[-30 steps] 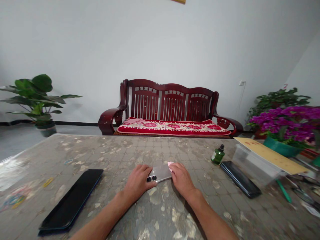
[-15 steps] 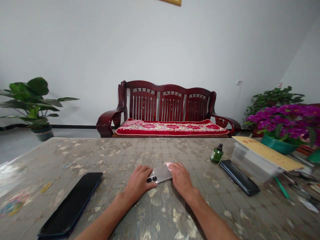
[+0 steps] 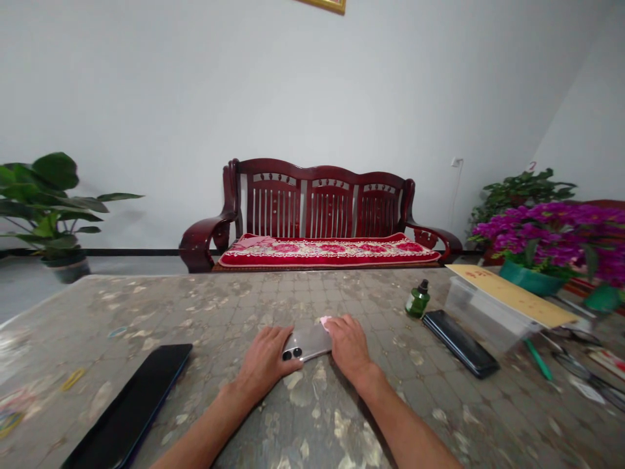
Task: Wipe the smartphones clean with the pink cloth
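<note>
A silver-grey phone [image 3: 308, 340] lies back side up, low over the patterned tabletop [image 3: 312, 404], its two dark lenses toward the left end. My left hand [image 3: 267, 355] grips that left end, thumb below and fingers above. At the right end my right hand [image 3: 349, 342] has its fingers closed, with a small pink cloth or tissue [image 3: 325, 322] showing between them and the phone. How far the cloth reaches under the fingers is hidden.
To the left lies a large black phone or tablet [image 3: 131, 404]. On the right are a green bottle [image 3: 418, 299], a dark case [image 3: 459, 342], a clear plastic box [image 3: 481, 312] under a yellow envelope [image 3: 512, 294], a green pen [image 3: 538, 360] and purple flowers [image 3: 551, 231].
The whole view has shifted slightly, so things sit a little further left. Both hands keep their places at the phone, and the pink piece stays under the right fingers.
</note>
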### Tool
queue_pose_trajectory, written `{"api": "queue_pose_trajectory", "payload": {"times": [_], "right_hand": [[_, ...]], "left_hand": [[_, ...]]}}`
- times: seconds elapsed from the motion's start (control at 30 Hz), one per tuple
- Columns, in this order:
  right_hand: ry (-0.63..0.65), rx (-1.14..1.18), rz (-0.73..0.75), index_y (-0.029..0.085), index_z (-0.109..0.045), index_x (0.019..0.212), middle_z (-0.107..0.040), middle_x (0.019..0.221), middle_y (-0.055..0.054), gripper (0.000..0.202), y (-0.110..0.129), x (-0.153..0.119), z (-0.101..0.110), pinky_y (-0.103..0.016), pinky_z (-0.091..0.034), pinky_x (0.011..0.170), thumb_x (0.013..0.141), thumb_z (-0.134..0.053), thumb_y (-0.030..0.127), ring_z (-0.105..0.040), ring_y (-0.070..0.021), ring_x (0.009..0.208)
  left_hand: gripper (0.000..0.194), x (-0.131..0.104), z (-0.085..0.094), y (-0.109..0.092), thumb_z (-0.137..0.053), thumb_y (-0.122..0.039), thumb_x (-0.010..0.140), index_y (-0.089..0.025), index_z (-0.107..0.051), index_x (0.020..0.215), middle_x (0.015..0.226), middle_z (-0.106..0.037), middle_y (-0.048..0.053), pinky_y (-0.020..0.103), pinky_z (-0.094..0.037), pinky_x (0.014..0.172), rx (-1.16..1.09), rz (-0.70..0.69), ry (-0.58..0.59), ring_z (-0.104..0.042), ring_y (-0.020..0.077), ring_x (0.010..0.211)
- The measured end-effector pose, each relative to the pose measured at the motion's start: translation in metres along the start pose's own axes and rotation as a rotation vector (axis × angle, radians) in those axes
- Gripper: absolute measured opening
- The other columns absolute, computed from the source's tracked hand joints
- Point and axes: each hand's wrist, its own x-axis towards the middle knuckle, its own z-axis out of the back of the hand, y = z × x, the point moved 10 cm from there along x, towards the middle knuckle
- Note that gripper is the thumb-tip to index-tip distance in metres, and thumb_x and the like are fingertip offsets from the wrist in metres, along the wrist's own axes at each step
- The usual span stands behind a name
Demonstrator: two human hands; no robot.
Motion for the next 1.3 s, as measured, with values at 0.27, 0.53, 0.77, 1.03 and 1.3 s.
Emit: {"api": "queue_pose_trajectory", "payload": {"times": [0.27, 0.53, 0.77, 1.03, 1.3], "right_hand": [[0.011, 0.135, 0.219, 0.028, -0.067, 0.122, -0.07, 0.121, -0.001, 0.029, 0.042, -0.003, -0.006, -0.03, -0.041, 0.089, 0.1, -0.048, 0.022, -0.057, -0.0192, 0.103], [0.025, 0.024, 0.038, 0.025, -0.068, 0.121, -0.069, 0.123, -0.004, 0.032, -0.004, 0.0, 0.003, -0.033, -0.041, 0.088, 0.099, -0.045, 0.018, -0.057, -0.0222, 0.103], [0.032, 0.107, 0.186, 0.026, -0.066, 0.122, -0.07, 0.119, -0.002, 0.031, 0.038, -0.011, 0.002, -0.031, -0.041, 0.088, 0.101, -0.045, 0.02, -0.057, -0.0198, 0.102], [0.039, -0.018, 0.06, 0.022, -0.069, 0.117, -0.07, 0.117, -0.007, 0.035, 0.007, -0.015, 0.006, -0.036, -0.04, 0.088, 0.095, -0.045, 0.01, -0.056, -0.0242, 0.105], [0.039, 0.111, 0.259, 0.024, -0.066, 0.121, -0.07, 0.116, -0.004, 0.032, 0.047, -0.027, 0.006, -0.032, -0.04, 0.088, 0.099, -0.044, 0.015, -0.055, -0.0208, 0.104]], "left_hand": [[0.058, 0.0, -0.001, 0.001, -0.075, -0.037, 0.079, -0.02, -0.056, 0.131, 0.119, -0.067, 0.009, 0.038, -0.041, 0.098, -0.026, -0.001, -0.006, -0.058, 0.0296, 0.11], [0.057, -0.004, 0.002, 0.002, -0.073, -0.033, 0.078, -0.021, -0.055, 0.131, 0.123, -0.066, 0.009, 0.038, -0.041, 0.1, -0.085, 0.02, 0.021, -0.056, 0.0289, 0.115], [0.055, -0.005, -0.002, 0.004, -0.073, -0.033, 0.078, -0.02, -0.056, 0.129, 0.121, -0.067, 0.01, 0.039, -0.042, 0.099, -0.065, 0.015, 0.002, -0.058, 0.0299, 0.113], [0.053, -0.004, -0.001, 0.006, -0.073, -0.037, 0.079, -0.023, -0.057, 0.128, 0.12, -0.068, 0.008, 0.037, -0.042, 0.099, -0.037, 0.023, -0.006, -0.059, 0.0292, 0.112], [0.051, -0.005, -0.003, 0.006, -0.073, -0.037, 0.08, -0.022, -0.057, 0.127, 0.119, -0.068, 0.008, 0.038, -0.041, 0.099, -0.024, 0.002, -0.022, -0.059, 0.0291, 0.111]]}}
